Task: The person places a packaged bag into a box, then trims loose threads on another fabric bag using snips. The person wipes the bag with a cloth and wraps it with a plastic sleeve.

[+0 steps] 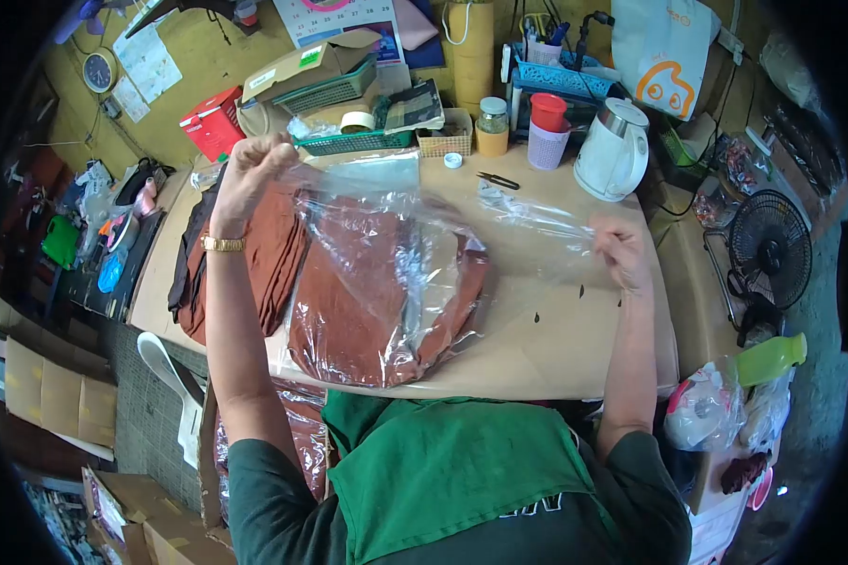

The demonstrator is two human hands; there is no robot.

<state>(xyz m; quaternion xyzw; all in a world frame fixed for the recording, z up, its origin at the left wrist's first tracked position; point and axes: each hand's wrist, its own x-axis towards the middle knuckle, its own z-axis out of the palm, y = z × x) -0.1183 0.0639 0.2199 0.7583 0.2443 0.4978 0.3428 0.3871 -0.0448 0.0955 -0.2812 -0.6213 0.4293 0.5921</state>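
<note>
A folded rust-brown garment [349, 301] lies on the table inside a clear plastic bag [405, 363]. My left hand [254, 165] is raised at the bag's upper left, its fingers closed on the bag's edge. On the right, my right hand [622, 250] pinches a stretched piece of clear plastic [537, 217]. Whether that plastic is part of the same bag, I cannot tell. To the left of the bag, under my left forearm, sits a stack of rust-brown garments [269, 254].
Along the back stand green baskets [349, 141], a jar [492, 127], purple and red cups [547, 141] and a white kettle [612, 151]. Thread snips [497, 181] lie near a white cap [453, 160]. A black fan [770, 247] stands at right, an open box [301, 424] below the table.
</note>
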